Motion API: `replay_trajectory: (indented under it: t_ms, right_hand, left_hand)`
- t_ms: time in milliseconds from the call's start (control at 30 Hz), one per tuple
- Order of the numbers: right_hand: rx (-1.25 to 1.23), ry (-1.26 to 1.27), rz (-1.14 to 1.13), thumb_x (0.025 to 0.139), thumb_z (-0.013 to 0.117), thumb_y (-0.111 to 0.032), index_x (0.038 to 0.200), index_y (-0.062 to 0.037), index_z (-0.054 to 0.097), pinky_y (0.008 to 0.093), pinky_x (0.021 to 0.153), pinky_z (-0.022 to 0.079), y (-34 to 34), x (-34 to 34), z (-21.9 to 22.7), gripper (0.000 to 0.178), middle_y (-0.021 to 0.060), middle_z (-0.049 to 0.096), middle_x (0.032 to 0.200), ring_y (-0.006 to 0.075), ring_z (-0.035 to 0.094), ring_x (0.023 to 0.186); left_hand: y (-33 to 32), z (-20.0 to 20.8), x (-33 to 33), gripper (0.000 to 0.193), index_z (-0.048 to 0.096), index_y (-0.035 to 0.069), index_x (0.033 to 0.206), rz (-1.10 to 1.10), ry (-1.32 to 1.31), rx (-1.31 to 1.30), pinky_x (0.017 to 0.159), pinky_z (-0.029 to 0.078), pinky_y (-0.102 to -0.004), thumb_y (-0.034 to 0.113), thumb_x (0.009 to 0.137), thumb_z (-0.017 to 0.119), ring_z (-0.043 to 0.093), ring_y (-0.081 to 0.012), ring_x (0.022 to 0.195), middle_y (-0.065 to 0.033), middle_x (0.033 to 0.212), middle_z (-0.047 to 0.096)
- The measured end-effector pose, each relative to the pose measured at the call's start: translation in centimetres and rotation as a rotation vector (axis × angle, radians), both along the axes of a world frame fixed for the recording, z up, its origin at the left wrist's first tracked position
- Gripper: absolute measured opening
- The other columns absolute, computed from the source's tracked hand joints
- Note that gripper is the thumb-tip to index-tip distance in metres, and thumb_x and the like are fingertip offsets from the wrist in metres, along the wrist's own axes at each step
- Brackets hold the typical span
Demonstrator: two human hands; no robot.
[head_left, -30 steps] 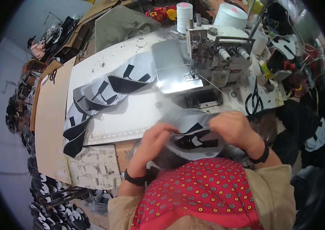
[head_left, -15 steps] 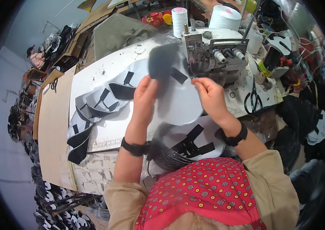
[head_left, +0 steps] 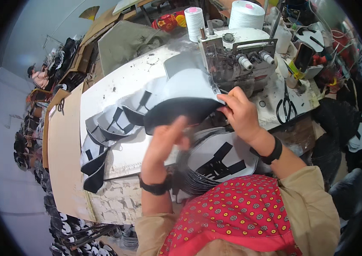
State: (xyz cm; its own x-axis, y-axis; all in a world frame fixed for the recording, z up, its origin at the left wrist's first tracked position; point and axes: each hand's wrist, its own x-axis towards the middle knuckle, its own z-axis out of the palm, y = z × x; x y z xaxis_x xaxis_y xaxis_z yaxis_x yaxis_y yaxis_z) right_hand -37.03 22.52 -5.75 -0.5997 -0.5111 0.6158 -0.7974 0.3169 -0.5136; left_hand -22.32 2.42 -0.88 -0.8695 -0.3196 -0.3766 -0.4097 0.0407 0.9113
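My right hand (head_left: 241,114) pinches the right corner of a fabric panel (head_left: 185,109), pale grey on one face and black on the other. The panel is bent, its black face hanging toward me and its pale face reaching back beside the sewing machine (head_left: 243,59). My left hand (head_left: 166,143), smeared by motion, is before the black face with index finger and thumb apart; it does not appear to grip the panel. Below my hands, near my lap, lies a stack of similar panels (head_left: 225,155) with black strips on top.
A chain of panels (head_left: 117,119) trails across the white table (head_left: 125,147) at left. Two white thread cones (head_left: 247,16) stand behind the machine. Black scissors (head_left: 286,109) lie right of it. Dark material (head_left: 326,132) is heaped at the right.
The panel has turned from its pale face to show its black face, its near edge swinging up. My left hand has let go and moved lower; my right hand has shifted slightly nearer, still pinching.
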Motion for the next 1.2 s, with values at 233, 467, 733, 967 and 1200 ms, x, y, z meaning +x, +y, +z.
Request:
replay_trajectory:
  t_ms: [233, 467, 733, 967, 1200]
  right_hand:
    - [-0.149, -0.694, 0.362, 0.084, 0.07, 0.005, 0.097, -0.0017, 0.066, 0.0254, 0.052, 0.045, 0.9, 0.2, 3.7, 0.015, 0.0058, 0.065, 0.082, 0.0121, 0.059, 0.057]
    - [-0.151, -0.442, 0.338, 0.087, 0.069, 0.003, 0.098, 0.0006, 0.066, 0.0273, 0.047, 0.046, 1.4, 2.2, 6.0, 0.012, 0.0078, 0.063, 0.069, 0.0122, 0.062, 0.052]
    - [-0.132, -0.652, 0.207, 0.088, 0.07, 0.0, 0.084, 0.0016, 0.058, 0.0299, 0.046, 0.045, -0.9, 1.0, 4.1, 0.013, 0.0092, 0.061, 0.067, 0.0143, 0.062, 0.05]
    - [-0.274, -0.312, 0.319, 0.083, 0.065, 0.007, 0.102, 0.0003, 0.069, 0.0262, 0.057, 0.053, 0.5, 0.7, 1.4, 0.02, 0.0093, 0.074, 0.092, 0.0107, 0.067, 0.067]
    - [-0.172, -0.374, 0.451, 0.087, 0.061, 0.009, 0.103, 0.0009, 0.069, 0.0233, 0.055, 0.055, 3.5, 1.4, 0.5, 0.02, 0.0105, 0.074, 0.107, 0.0113, 0.067, 0.065]
  left_hand:
    - [2.7, 0.2, -2.4, 0.061, 0.047, 0.0, 0.144, -0.279, 0.752, -0.948, 0.085, 0.052, -0.0311, -0.014, 0.086, 0.045, 0.067, -0.0212, 0.094, -0.0142, 0.11, 0.071]
    - [1.5, 0.5, -2.9, 0.028, 0.066, 0.0, 0.102, -0.063, 0.595, -0.82, 0.076, 0.051, -0.0349, -0.011, 0.076, 0.063, 0.064, -0.0226, 0.079, -0.0112, 0.084, 0.065]
    - [1.0, 0.0, -7.0, 0.056, 0.049, 0.001, 0.118, 0.145, 0.803, -1.093, 0.095, 0.046, -0.0394, -0.009, 0.068, 0.071, 0.056, -0.0308, 0.107, -0.0177, 0.112, 0.055]
    - [0.9, -1.5, -6.8, 0.049, 0.05, 0.002, 0.118, -0.148, 0.79, -0.531, 0.079, 0.048, -0.0291, -0.008, 0.075, 0.073, 0.059, -0.0142, 0.082, -0.0091, 0.104, 0.06]
    - [-2.3, -2.7, -5.9, 0.033, 0.064, 0.005, 0.096, -0.021, 0.553, -0.067, 0.077, 0.047, -0.0258, 0.03, 0.098, 0.044, 0.06, -0.0131, 0.093, -0.0075, 0.115, 0.065]
